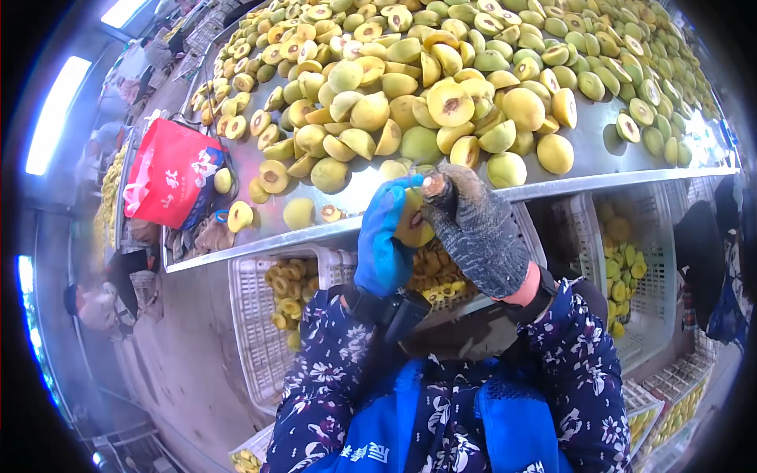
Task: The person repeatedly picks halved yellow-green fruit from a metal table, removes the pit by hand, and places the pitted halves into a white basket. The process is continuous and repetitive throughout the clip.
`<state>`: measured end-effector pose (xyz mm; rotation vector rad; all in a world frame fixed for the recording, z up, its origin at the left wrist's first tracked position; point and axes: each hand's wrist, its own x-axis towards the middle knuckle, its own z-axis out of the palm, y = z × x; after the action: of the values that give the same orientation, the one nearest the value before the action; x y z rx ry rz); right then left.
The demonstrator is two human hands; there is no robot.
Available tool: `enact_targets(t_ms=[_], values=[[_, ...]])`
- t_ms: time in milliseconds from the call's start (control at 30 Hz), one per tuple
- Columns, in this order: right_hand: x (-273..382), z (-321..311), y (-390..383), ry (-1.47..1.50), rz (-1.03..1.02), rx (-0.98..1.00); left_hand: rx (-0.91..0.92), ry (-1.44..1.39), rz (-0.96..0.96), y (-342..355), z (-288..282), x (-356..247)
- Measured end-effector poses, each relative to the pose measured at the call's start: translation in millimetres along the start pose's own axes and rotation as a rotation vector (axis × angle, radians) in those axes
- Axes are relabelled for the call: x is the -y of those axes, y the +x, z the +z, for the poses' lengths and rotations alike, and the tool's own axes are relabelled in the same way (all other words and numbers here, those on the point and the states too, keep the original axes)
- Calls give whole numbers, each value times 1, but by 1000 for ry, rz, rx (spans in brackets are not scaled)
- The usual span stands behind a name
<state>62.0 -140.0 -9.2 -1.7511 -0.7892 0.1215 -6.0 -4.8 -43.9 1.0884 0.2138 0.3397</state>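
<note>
One cut fruit [413,225] in hand, a large heap [449,102] left on the table [296,238].
The left hand [383,240] grips this fruit at the table's edge; the right hand [485,229] has fingers curled closed, holding what, one cannot tell. Some pieces [288,293] already lie in the crate [254,335] below.

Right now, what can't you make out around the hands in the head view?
All in the head view:
Held fruit: left side hidden by the left hand.
Round-ended object: the rest hidden by the right hand.
Middle crate: partly hidden by hands and forearms.
Fruit pile: far end cut off by the top edge.
</note>
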Motion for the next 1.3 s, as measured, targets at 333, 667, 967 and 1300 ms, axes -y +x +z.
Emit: enact_targets(t_ms=[333,667,967,1300], values=[[-8,8,-3,-274,-219,74,35,-136,60,1,1,6],[-5,18,-11,-376,-481,196,96,-141,27,5,-11,7],[-9,29,-29,45,286,214,-130,-122,148,5,-2,-11],[-13,42,-36,18,237,195,-127,68,252,0,4,-9]])
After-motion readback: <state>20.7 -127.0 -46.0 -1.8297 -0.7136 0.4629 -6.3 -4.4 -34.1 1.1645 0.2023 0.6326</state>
